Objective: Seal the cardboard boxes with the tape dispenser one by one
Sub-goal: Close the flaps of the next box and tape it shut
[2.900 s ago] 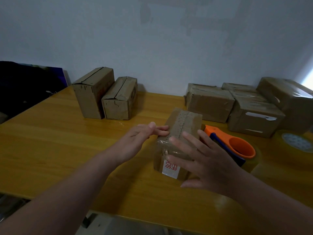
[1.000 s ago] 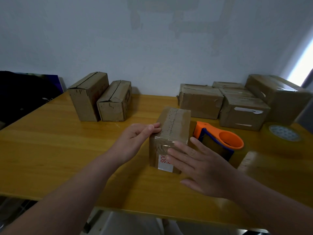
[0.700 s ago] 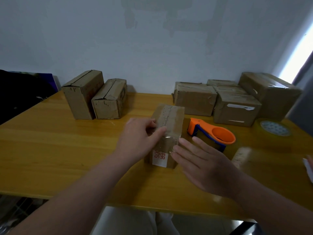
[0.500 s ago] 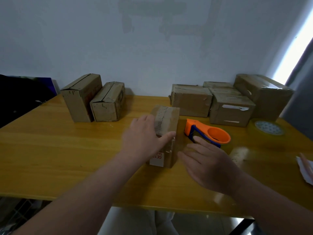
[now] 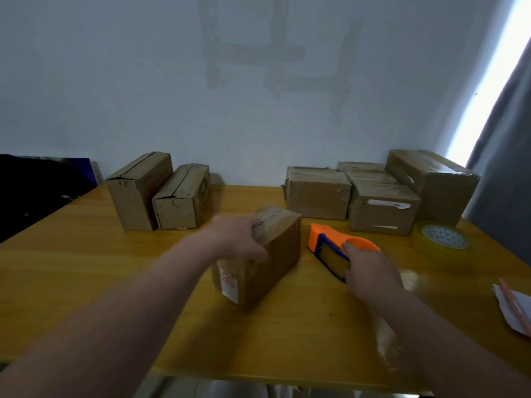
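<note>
On the table point(image 5: 86, 268), our left hand point(image 5: 238, 242) is gripping the box point(image 5: 277, 262) to steady it; our right hand point(image 5: 370, 271) is grasping the tape dispenser point(image 5: 323, 239) at 3 o'clock.

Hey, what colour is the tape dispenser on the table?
The tape dispenser is orange with a dark blue inner frame, clearest in the head view.

- Seven cardboard boxes: one box point(image 5: 275, 254) in the left hand point(image 5: 238, 242), two boxes point(image 5: 179, 202) beyond it to the left, four boxes point(image 5: 316, 196) beyond the right hand point(image 5: 370, 274).
- One tape dispenser point(image 5: 327, 248), under the right hand.
- One tape roll point(image 5: 442, 237), beyond and right of that hand.
- One thin stick point(image 5: 514, 305), far to its right.
</note>
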Demonstrator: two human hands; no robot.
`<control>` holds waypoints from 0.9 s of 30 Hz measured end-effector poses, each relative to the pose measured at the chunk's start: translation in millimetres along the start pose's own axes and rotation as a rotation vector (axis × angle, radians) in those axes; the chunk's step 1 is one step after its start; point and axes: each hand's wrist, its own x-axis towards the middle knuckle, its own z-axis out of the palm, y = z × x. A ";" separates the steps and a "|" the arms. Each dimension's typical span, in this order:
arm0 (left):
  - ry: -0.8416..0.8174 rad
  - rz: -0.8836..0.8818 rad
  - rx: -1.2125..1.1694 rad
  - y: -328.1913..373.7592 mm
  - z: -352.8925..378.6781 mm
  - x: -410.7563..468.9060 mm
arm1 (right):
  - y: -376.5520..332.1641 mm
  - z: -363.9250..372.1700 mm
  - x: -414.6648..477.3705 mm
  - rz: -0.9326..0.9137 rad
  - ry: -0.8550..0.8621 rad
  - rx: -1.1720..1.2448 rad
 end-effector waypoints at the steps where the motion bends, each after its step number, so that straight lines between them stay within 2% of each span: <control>1: -0.037 0.009 0.019 -4.8 -4.5 1.8 | -0.7 -0.1 1.9 -0.001 -0.009 0.006; 7: -0.177 0.122 0.238 -28.3 -16.7 6.6 | -5.4 0.4 6.9 -0.042 -0.033 0.058; 9: -0.086 0.214 0.407 -31.2 -13.6 5.9 | -7.6 1.0 6.6 -0.054 -0.021 0.064; 11: 0.096 0.279 0.558 -31.6 -9.3 6.6 | -11.2 3.3 6.4 -0.059 0.000 0.081; 13: 0.258 0.282 0.604 -31.4 -2.7 7.6 | -16.2 8.3 5.0 -0.049 0.019 0.074; 15: 0.385 0.242 0.485 -29.6 4.6 6.2 | -19.6 16.0 4.2 -0.041 0.046 0.020; 17: 0.495 0.196 0.202 -23.5 12.1 1.7 | -20.4 23.7 4.5 -0.036 0.079 -0.019; 18: 0.524 0.184 0.058 -18.3 16.0 -1.3 | -20.6 26.7 4.9 -0.033 0.096 -0.024; 20: 0.468 0.197 -0.102 -5.9 25.9 -4.7 | -21.4 30.5 5.2 -0.022 0.121 -0.023; 22: 0.383 0.225 -0.078 3.0 39.1 -5.7 | -23.4 32.2 5.6 -0.010 0.126 -0.026; 24: 0.368 0.212 -0.036 3.8 48.5 -3.4 | -23.9 33.6 6.4 0.001 0.119 -0.027; 27: 0.315 0.228 -0.091 -2.1 48.6 -1.3 | -24.2 34.4 6.8 0.022 0.105 -0.011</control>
